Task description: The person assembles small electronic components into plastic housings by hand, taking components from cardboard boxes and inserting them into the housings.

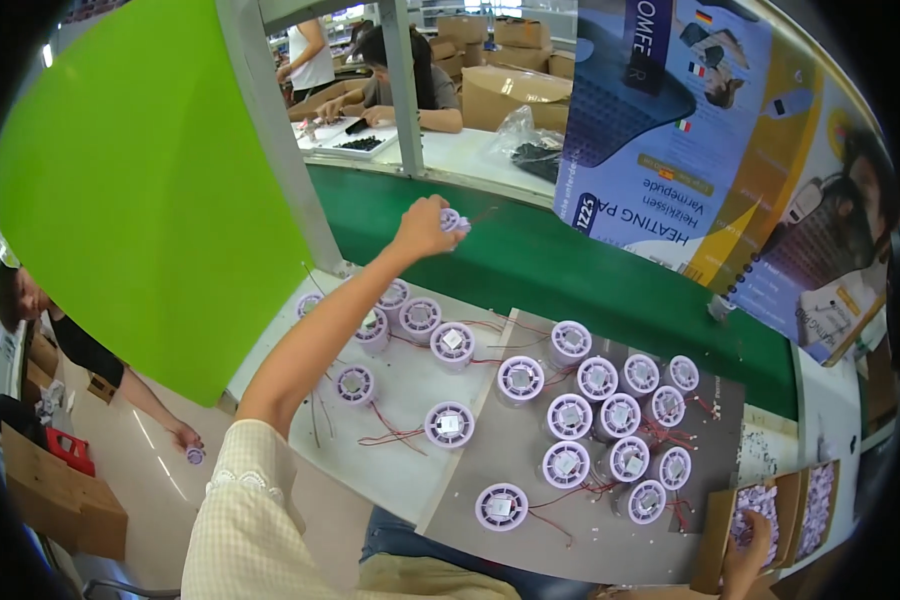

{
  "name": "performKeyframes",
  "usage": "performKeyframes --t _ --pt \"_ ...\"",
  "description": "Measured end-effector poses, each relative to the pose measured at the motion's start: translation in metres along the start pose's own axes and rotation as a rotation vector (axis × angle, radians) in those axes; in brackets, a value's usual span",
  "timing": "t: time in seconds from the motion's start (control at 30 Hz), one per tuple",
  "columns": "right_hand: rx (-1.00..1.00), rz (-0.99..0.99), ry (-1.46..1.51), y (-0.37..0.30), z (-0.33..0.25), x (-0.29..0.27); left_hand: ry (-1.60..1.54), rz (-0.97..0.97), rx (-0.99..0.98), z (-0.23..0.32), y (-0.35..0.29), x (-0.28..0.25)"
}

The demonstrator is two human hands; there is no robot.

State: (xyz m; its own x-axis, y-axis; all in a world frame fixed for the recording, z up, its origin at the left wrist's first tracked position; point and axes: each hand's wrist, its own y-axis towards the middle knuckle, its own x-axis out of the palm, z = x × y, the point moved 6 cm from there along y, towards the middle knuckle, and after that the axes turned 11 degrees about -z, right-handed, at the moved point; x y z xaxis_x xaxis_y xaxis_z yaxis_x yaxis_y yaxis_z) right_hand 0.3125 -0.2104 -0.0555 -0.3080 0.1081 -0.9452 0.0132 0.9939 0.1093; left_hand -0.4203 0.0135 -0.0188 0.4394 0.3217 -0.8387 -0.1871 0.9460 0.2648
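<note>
In the head view, our left hand (425,230) is raised over the green surface (530,255) beyond the table (390,470), its fingers closed around a lavender piece (451,219) that they partly hide; a thin dark line shows beside it. Our right hand (753,548) reaches into a cardboard box (715,530) at the lower right, among small pale lavender parts (758,500); its fingers are bent down into the heap, and we cannot tell whether they grip any. Between the two hands, lavender units (501,507) stand across the pale table and a dark grey sheet (560,550), packed closest toward the right, with a few set apart. Each is round and shaped like a short cup, its top a ring of slots about a hub, and many carry a pale or silvery square at the centre. Thin red wires (390,437) trail from several and tangle among the right-hand group. At the far left, beyond a bright green panel (150,190), a co-worker's hand (183,435) holds another lavender piece; across the green surface, another person sits near a white tray (355,143) of small black parts.
</note>
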Motion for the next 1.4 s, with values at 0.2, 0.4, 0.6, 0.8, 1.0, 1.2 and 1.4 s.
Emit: performKeyframes --t 0.2,0.4,0.6,0.8,1.0,1.2,1.4 --pt "0.239 -0.178 -0.227 -0.001 -0.063 -0.024 0.051 -0.065 -0.073 -0.069 0.048 0.048" --pt "-0.013 -0.119 -0.149 0.006 -0.004 0.005 0.329 0.099 0.247 0.037 -0.021 -0.012" --pt "-0.014 -0.006 -0.076 -0.001 -0.003 -0.005 0.001 -0.407 0.438 0.208 -0.223 -0.035" --pt "-0.032 -0.051 -0.063 0.004 -0.01 -0.003 0.063 0.255 0.497 0.162 -0.278 -0.081" --pt "-0.03 0.104 -0.031 -0.006 0.002 -0.006 0.365 0.177 -0.128 0.038 -0.268 -0.123" --pt "-0.048 -0.005 0.051 0.004 0.016 -0.001 0.533 -0.143 -0.252 -0.016 -0.248 -0.085" --pt "0.005 -0.096 0.002 0.003 0.032 -0.004 0.274 -0.35 -0.445 -0.035 -0.225 -0.064"
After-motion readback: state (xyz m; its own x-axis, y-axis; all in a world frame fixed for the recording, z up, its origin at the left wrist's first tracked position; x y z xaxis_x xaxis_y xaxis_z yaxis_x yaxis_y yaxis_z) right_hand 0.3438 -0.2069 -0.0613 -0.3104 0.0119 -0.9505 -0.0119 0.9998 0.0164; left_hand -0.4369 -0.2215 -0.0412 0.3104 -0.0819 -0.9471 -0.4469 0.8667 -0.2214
